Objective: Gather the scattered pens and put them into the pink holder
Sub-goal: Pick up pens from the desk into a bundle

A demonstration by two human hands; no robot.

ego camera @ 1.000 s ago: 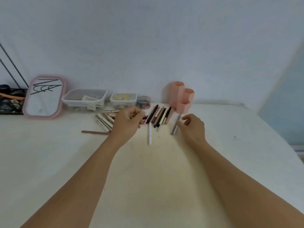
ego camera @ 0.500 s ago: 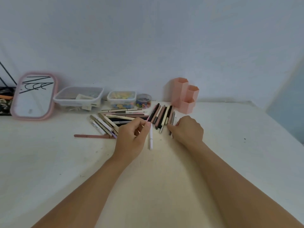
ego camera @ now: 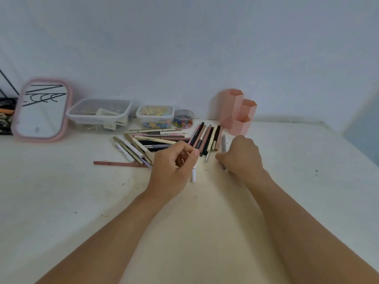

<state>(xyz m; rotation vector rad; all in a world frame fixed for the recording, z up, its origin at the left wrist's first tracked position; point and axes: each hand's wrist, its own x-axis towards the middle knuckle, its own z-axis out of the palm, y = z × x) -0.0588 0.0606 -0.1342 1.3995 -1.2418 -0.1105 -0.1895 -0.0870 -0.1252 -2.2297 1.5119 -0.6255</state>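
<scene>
While the left hand pinches a white pen, the right hand curls over a grey pen.

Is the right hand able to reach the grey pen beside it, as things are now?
Probably yes. The right hand lies on the table right next to the grey pen, seemingly already touching its lower part. Nothing stands between them; the pink holder is further back.
</scene>
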